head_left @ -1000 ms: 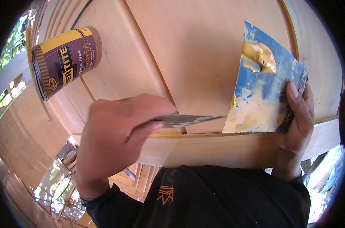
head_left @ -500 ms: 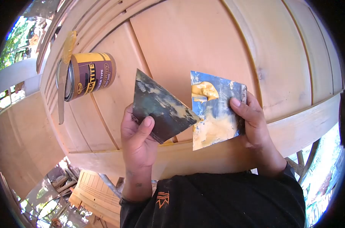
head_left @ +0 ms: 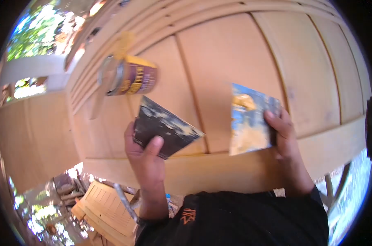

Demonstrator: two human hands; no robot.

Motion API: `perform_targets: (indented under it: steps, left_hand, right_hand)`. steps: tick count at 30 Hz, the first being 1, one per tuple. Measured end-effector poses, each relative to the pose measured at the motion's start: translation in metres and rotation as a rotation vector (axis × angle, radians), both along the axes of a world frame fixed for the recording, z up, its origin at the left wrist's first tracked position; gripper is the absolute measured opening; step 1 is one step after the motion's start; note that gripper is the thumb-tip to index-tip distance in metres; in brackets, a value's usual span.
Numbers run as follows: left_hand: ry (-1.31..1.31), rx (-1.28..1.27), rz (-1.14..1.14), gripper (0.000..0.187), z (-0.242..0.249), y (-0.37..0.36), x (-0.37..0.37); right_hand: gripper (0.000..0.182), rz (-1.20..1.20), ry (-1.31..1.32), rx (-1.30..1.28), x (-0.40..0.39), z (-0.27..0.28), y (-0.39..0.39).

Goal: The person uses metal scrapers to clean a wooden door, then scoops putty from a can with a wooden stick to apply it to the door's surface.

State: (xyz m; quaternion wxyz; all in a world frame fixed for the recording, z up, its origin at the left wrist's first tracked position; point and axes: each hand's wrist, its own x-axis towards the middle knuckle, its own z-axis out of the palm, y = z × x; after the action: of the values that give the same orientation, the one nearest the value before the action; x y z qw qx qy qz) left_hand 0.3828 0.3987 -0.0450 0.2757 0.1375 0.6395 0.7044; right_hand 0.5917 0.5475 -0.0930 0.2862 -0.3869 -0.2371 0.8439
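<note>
My left hand (head_left: 147,153) grips a dark, flat putty spreader (head_left: 163,129) smeared with dried tan putty, thumb on its face. In my right hand (head_left: 282,133) is a second flat plate, a blue-and-white putty board (head_left: 251,123). Fresh yellow-orange putty (head_left: 243,101) sits near its upper left corner, with a paler smear below. The two plates are apart, both held above the wooden seat. Beyond my left hand, a purple and yellow putty can (head_left: 139,76) lies on its side on the wood. A blurred putty-coated stick or knife (head_left: 122,46) rests across the can's end.
The panelled wooden bench (head_left: 231,49) spreads beneath both hands, with slatted rails along its far side and a rail at the front. A wooden armrest panel (head_left: 34,135) stands at left. Another slatted wooden piece (head_left: 108,209) lies lower down, among scattered debris.
My hands have drawn apart, the spreader no longer meeting the putty board. The view has shifted, so the can and bench appear further right, and the picture is blurrier.
</note>
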Motion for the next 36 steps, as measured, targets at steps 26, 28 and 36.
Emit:
perform_targets:
  steps: [26, 28, 36]
  left_hand:
    - [0.942, -1.001, -1.226, 0.044, -0.015, 0.044, -0.029]
    - [0.938, -1.021, -1.223, 0.043, -0.016, 0.04, -0.026]
    - [0.875, -1.03, -1.142, 0.049, -0.025, 0.031, -0.019]
  right_hand:
    - [0.026, -0.366, 0.313, 0.109, 0.048, -0.026, 0.094]
    - [0.021, -0.309, 0.311, 0.069, 0.047, -0.023, 0.101]
    - [0.016, -0.374, 0.265, -0.009, 0.052, -0.02, 0.105]
